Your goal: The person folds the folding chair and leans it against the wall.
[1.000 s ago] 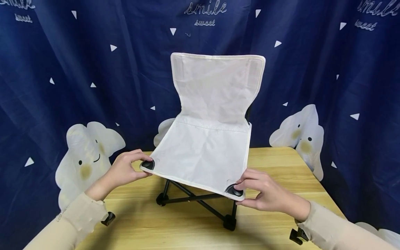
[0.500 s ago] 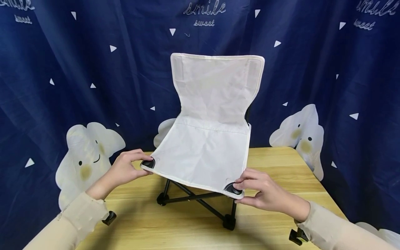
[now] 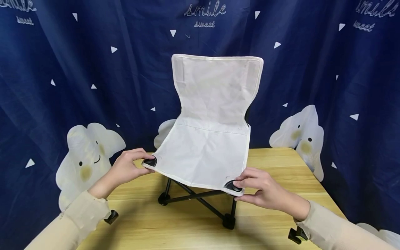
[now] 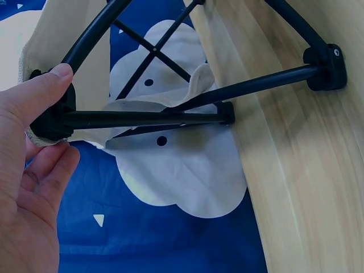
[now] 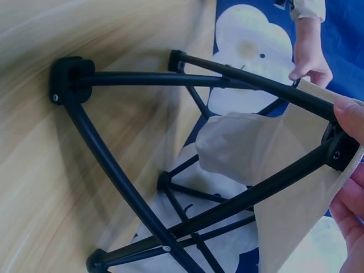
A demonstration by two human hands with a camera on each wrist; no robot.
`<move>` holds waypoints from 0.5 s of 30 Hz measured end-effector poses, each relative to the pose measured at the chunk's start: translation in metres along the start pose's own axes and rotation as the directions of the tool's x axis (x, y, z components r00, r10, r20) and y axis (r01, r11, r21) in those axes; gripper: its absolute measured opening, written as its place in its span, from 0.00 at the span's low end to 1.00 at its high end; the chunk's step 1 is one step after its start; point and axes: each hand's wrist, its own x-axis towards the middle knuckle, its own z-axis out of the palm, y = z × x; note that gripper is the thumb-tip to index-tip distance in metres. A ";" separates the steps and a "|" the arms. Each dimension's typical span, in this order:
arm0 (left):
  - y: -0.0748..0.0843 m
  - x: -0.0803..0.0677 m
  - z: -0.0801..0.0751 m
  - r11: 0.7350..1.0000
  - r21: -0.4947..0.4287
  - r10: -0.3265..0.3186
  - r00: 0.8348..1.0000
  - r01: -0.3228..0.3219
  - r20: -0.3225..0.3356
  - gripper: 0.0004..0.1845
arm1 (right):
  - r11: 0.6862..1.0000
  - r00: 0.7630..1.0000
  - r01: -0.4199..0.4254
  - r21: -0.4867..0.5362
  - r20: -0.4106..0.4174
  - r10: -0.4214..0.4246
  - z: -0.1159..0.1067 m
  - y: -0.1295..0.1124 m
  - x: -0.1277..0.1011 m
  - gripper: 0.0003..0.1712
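The seat cloth (image 3: 203, 152) hides the tops of the chair's black legs (image 3: 200, 198). The right hand (image 5: 350, 187) is cut off by the picture's edge. The table (image 5: 51, 170) looks blurry there. The left hand (image 4: 28, 170) is cut off too.

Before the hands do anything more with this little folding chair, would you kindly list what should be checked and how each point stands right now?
1. Left hand pinches the front left corner of the chair seat: ok.
2. Right hand pinches the front right corner: ok.
3. Black corner cap seated in its fabric pocket: ok on the left; on the right the fingers partly cover it, cannot tell.
4. Front feet of the black frame rest on the wooden table: ok.
5. Rear feet down: cannot tell, hidden by the seat.
6. Backrest upright: ok.
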 end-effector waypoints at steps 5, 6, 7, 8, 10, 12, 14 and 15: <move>0.001 0.000 0.001 1.000 0.001 -0.025 1.000 0.025 -0.007 0.24 | 1.000 1.000 0.007 -0.005 -0.005 -0.007 0.000 0.001 0.001 0.14; 0.001 -0.001 0.000 0.999 -0.001 -0.032 0.999 0.032 -0.007 0.24 | 1.000 1.000 0.009 -0.006 -0.005 -0.009 0.000 0.001 0.002 0.14; 0.001 -0.001 0.000 0.999 -0.003 -0.038 0.999 0.038 -0.006 0.24 | 1.000 1.000 0.010 -0.008 -0.005 -0.010 0.000 0.001 0.002 0.14; 0.002 -0.001 0.000 0.999 -0.004 -0.045 0.999 0.045 -0.005 0.24 | 1.000 1.000 0.013 -0.008 -0.006 -0.013 -0.001 0.001 0.003 0.14; 0.003 0.000 0.000 0.999 -0.005 -0.049 0.999 0.049 -0.003 0.24 | 1.000 1.000 0.017 -0.014 -0.008 -0.017 -0.001 0.001 0.004 0.15; 0.004 0.000 -0.001 0.999 -0.005 -0.054 0.999 0.054 -0.001 0.24 | 1.000 1.000 0.019 -0.023 -0.011 -0.019 -0.001 0.000 0.005 0.15; 0.005 0.001 -0.001 0.999 -0.004 -0.053 0.999 0.053 -0.001 0.24 | 0.999 1.000 0.022 -0.027 -0.018 -0.022 -0.001 0.000 0.006 0.15; 0.005 0.001 -0.001 0.999 -0.007 -0.052 0.999 0.052 -0.002 0.24 | 0.999 0.999 0.024 -0.030 -0.022 -0.025 -0.001 -0.001 0.007 0.15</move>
